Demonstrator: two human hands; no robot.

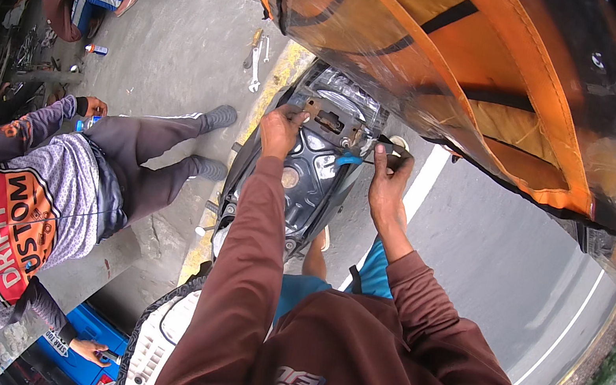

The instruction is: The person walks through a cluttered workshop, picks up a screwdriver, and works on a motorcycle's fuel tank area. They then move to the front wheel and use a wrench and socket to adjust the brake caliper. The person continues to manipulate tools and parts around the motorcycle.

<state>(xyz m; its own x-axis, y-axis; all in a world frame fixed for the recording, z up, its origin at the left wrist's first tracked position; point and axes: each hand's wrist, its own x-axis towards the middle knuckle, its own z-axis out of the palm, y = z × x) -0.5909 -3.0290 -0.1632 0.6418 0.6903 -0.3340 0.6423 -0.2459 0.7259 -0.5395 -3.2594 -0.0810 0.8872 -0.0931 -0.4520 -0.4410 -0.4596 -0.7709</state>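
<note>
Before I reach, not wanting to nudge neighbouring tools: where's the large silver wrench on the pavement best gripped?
Probably grip the large silver wrench by its near shank, from above, curb side: it lies flat; yellow-handled tool and smaller wrench flank its far half.

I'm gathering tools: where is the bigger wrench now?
In the head view, the bigger wrench lies on the pavement, upper left of centre, beside the yellow-handled tool, beyond the left hand.

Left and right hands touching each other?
Apart. Head view: part of the metal bracket shows in the gap between the left hand and right hand.
</note>
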